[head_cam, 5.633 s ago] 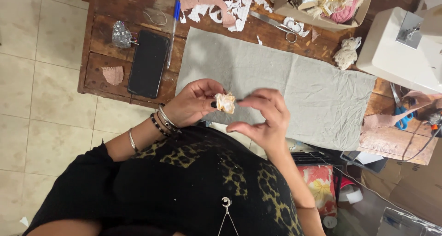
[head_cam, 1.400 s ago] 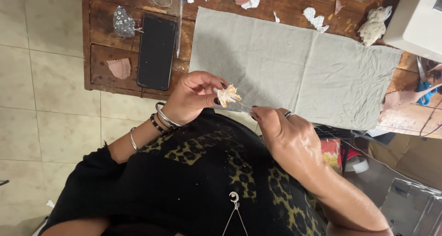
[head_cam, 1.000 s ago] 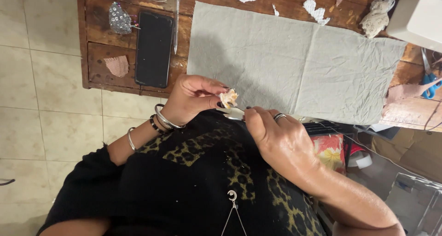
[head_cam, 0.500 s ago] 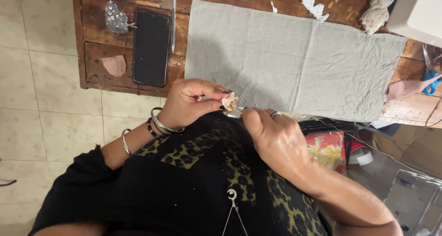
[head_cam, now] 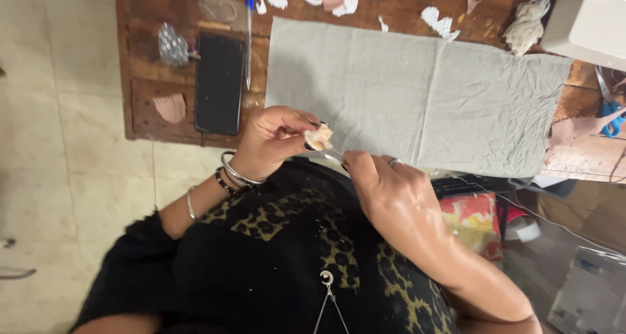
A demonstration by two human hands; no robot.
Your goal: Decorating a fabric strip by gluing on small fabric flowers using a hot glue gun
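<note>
Both hands met just off the near edge of the grey cloth (head_cam: 417, 99). Left hand (head_cam: 274, 142), fingers curled shut, pinched a small cream fabric scrap (head_cam: 319, 138) at its fingertips. Right hand (head_cam: 391, 194) lay just right of the scrap, fingers closed on a thin metal tool (head_cam: 332, 158) slanting up-left to it; which tool could not be told. A black phone (head_cam: 220, 83) lay farther left.

The small cream piece (head_cam: 319, 138) in the left hand (head_cam: 274, 142) is half covered by fingertips and too small to make out. A thin tool under the right hand (head_cam: 391, 194) is mostly hidden. The white machine (head_cam: 587, 21) at far right runs off the picture's edge, and so does the blue pen (head_cam: 248, 28) at the top.
</note>
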